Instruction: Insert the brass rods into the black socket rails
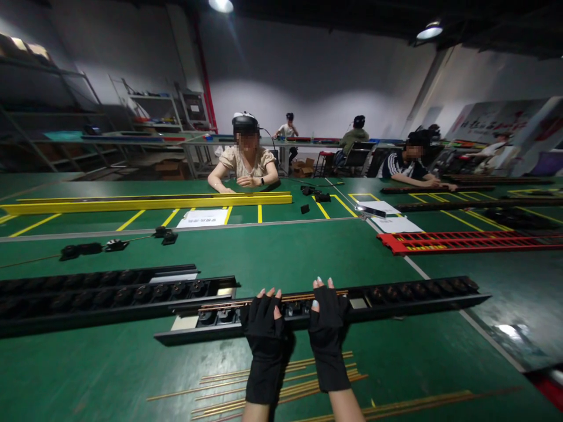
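My left hand (264, 319), in a black fingerless glove, is bent over a long black channel (413, 308) lying across the green table. Beside it, my right hand (328, 308), gloved the same way, reaches over the same channel. Thin copper-coloured rods (220, 305) run lengthwise along the channel's top and pass under both hands. The fingers of each hand are curled onto these rods, with the thumbs on the near side; the exact contact is partly hidden. Round black parts (396, 292) sit in a row inside the channel's right section, and pale blocks (187, 322) show near its left end.
Loose brass-coloured rods (308, 387) lie nearest me. Black channels (132, 299) with round parts stand left. Beyond are a yellow rail (153, 203), a red ladder-like frame (466, 241), paper sheets (204, 218) and small black parts. A person (247, 158) sits opposite; others work behind.
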A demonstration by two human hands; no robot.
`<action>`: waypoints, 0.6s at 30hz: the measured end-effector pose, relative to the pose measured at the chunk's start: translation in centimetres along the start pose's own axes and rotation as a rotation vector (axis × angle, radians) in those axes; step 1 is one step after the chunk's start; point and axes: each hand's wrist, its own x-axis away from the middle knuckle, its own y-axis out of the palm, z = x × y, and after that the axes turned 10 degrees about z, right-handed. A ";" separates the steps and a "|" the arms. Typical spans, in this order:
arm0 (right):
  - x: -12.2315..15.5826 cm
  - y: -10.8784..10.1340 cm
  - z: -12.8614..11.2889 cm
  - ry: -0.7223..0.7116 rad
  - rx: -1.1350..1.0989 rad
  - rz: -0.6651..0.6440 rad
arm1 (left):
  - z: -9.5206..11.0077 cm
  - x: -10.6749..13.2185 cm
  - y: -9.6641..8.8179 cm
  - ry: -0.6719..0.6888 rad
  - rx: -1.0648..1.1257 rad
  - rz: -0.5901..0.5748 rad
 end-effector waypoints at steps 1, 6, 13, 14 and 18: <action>-0.1 -0.1 -0.3 -0.022 -0.010 -0.021 | 0.0 -0.1 0.0 0.005 0.001 0.011; 0.0 0.1 -0.6 -0.050 0.010 -0.024 | -0.1 -0.2 -0.1 0.055 -0.016 0.031; 0.2 1.0 -1.5 -0.091 0.056 0.067 | -0.6 0.0 0.2 0.082 -0.026 0.029; 0.2 1.0 -2.0 -0.094 0.042 0.057 | -0.6 0.0 0.2 0.082 -0.023 0.031; 0.0 1.0 -3.9 0.002 0.001 0.023 | -0.5 -0.2 0.2 0.097 -0.026 0.071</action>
